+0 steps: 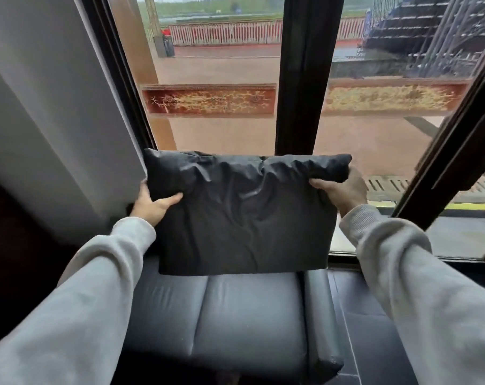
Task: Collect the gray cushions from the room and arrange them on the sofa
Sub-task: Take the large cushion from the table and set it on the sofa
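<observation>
Cushion (240,218): held upright above the sofa (235,315), before the window (221,65).
Hands: left hand (152,202) and right hand (340,190) each closed on an upper side edge.
Handling: likely soft, light, crumpling; side edges suit gripping.

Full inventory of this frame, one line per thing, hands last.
cushion: 1, dark gray, held upright above the sofa, in front of the window
sofa: 1, dark gray-blue, below the cushion
window: 1, dark frame, behind the sofa
patterned strips: 2, red and gold, across the glass
wall: 1, light gray, left
sleeves: 2, light gray
left hand: 1, gripping the cushion's left edge
right hand: 1, gripping the cushion's upper right corner
</observation>
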Demonstrator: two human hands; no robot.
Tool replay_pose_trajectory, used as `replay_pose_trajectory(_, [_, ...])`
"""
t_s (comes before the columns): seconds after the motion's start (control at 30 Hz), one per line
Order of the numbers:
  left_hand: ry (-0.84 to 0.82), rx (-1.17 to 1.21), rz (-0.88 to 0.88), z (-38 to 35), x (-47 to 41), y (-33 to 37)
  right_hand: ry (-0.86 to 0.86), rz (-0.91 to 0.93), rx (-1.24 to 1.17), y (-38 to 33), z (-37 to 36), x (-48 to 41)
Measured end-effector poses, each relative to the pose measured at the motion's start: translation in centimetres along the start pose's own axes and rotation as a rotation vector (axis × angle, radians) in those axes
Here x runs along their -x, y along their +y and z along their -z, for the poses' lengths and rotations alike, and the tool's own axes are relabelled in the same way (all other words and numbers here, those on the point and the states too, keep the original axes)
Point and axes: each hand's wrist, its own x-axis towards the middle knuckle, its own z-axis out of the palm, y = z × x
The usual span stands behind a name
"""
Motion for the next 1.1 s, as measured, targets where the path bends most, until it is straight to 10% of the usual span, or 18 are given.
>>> replay_pose_trajectory(0.7, [-0.161, -0.16, 0.548, -20.8, -29.9, -34.7, 0.056, -0.47, 0.243, 33.8, -19.4, -21.9])
replay_pose_trajectory(1.1, [-0.11, -0.536, 0.349, -22.7, -31.8, -37.6, 0.093, -0.61, 0.343, 38.2, -22.8, -24.5])
